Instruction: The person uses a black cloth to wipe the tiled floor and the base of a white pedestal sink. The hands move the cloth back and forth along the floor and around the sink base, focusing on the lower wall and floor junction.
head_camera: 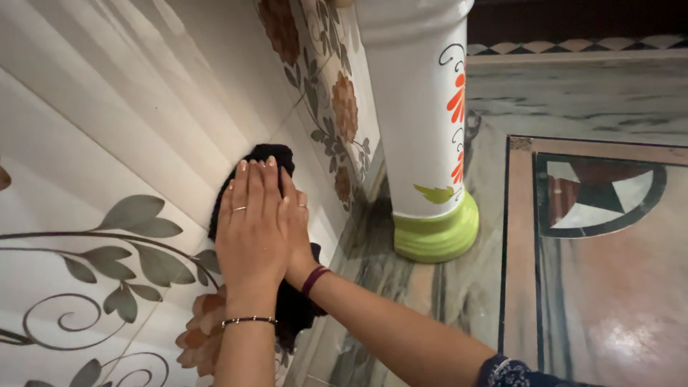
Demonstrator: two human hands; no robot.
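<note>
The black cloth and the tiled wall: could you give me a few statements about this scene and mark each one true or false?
1. Both hands press a black cloth against the tiled wall. True.
2. The left hand lies over the right hand. True.
3. The pedestal has a blue base. False: it is green.
4. The cloth lies on the floor. False: it is on the wall.
5. The wall tiles are plain. False: they show leaves and flowers.
</note>
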